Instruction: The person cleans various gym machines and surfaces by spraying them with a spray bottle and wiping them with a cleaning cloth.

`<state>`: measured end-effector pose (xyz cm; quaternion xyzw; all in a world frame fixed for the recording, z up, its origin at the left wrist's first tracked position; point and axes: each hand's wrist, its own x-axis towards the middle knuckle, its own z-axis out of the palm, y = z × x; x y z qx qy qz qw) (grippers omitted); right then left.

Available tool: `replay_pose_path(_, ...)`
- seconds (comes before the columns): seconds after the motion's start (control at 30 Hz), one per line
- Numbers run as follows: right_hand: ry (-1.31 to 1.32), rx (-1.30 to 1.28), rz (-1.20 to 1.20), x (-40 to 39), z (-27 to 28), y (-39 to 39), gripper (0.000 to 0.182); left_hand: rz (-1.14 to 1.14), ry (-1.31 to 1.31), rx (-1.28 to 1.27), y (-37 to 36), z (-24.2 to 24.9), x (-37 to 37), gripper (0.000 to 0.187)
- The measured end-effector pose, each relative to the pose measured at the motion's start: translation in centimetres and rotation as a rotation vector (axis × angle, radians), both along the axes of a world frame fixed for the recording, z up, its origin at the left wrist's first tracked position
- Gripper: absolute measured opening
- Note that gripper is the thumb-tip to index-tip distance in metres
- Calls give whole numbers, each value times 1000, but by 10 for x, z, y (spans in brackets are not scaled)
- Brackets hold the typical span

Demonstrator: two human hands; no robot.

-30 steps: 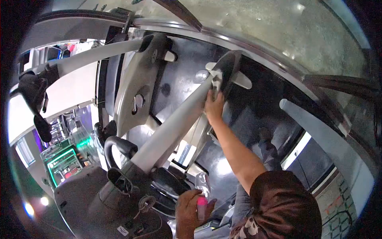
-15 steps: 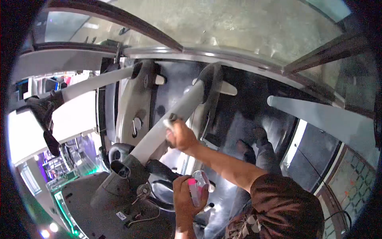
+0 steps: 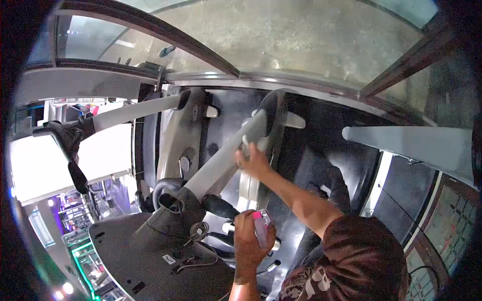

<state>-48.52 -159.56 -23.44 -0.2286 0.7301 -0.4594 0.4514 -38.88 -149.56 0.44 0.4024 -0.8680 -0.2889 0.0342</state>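
Note:
My left hand point(image 3: 248, 246) is closed around a clear spray bottle point(image 3: 261, 232) with a bright pink top, held low beside the back of an exercise machine's console point(image 3: 165, 251). Higher up, my right hand point(image 3: 255, 161) reaches to the machine's grey slanted post point(image 3: 221, 158). Its fingers hold a small white cloth point(image 3: 245, 141) against the post; the palm and motion blur hide most of the cloth.
A second machine's post point(image 3: 135, 111) with a black handle point(image 3: 75, 165) stands at the left. Glass panels in dark frames point(image 3: 165, 32) run along the top. A grey beam point(image 3: 411, 145) juts in from the right. A looped cable point(image 3: 199, 231) hangs on the console.
My right hand has moved up along the post, away from the console, with the cloth. My left hand still grips the bottle. The whole view has shifted slightly.

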Motion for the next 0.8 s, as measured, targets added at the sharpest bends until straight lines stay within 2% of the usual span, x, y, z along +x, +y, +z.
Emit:
replay_pose_path(0.1, -130, -182, 220, 16, 41, 39, 60, -11, 27, -55, 0, -9, 6, 40)
replay_pose_path(0.17, -318, -368, 534, 11, 45, 52, 60, -50, -2, -112, 0, -12, 7, 39)
replay_pose_path(0.2, -496, -305, 605, 4, 42, 55, 63, -67, -20, -138, 0, -14, 9, 39)
replay_pose_path(0.33, -917, -194, -88, -36, 28, 76, 65, 1, -166, -133, 1, -10, 7, 41)
replay_pose_path(0.4, -643, -106, -115, -58, -10, 79, 55, 3, -141, -118, -1, -12, 4, 43)
replay_pose_path(0.47, -536, -73, -157, -75, -36, 86, 52, 12, -169, -112, -1, -4, -6, 43)
replay_pose_path(0.6, -557, -53, -185, -131, -73, 95, 58, 63, -327, -271, 6, -9, -15, 40)
replay_pose_path(0.63, -547, -20, -172, -148, -83, 98, 58, 125, -216, -283, 7, -11, -33, 36)
replay_pose_path(0.67, -617, -72, -245, -171, -68, 98, 57, 186, -116, -291, 15, -14, -49, 33)
replay_pose_path(0.7, -551, 5, -306, -181, -108, 105, 54, 242, -14, -303, 19, -19, -63, 30)
replay_pose_path(0.73, -495, 43, -299, -206, -118, 106, 52, 304, 93, -316, 21, -30, -72, 29)
replay_pose_path(0.8, -433, 79, -315, -242, -137, 105, 48, 180, 76, -38, 50, -89, -13, 33)
